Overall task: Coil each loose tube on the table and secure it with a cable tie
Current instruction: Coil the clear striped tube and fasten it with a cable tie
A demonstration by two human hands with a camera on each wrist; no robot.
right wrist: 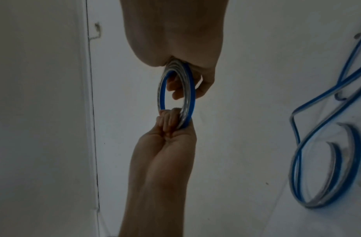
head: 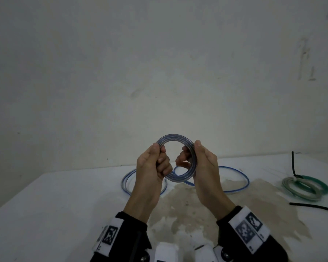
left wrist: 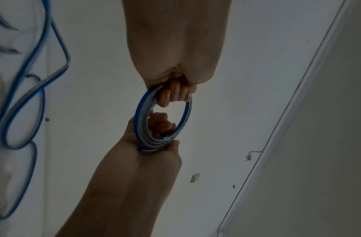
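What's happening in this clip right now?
A person holds a blue-striped clear tube coil up above the white table, left hand gripping one side and right hand the other. The rest of the tube trails loose on the table. No tie shows on this coil. A green and grey coil lies at the right, already tied.

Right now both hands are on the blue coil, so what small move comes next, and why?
Probably wind on another loop. The left hand and right hand grip opposite sides of the coil, but loose tube from it lies on the table, so it is too early for a tie.
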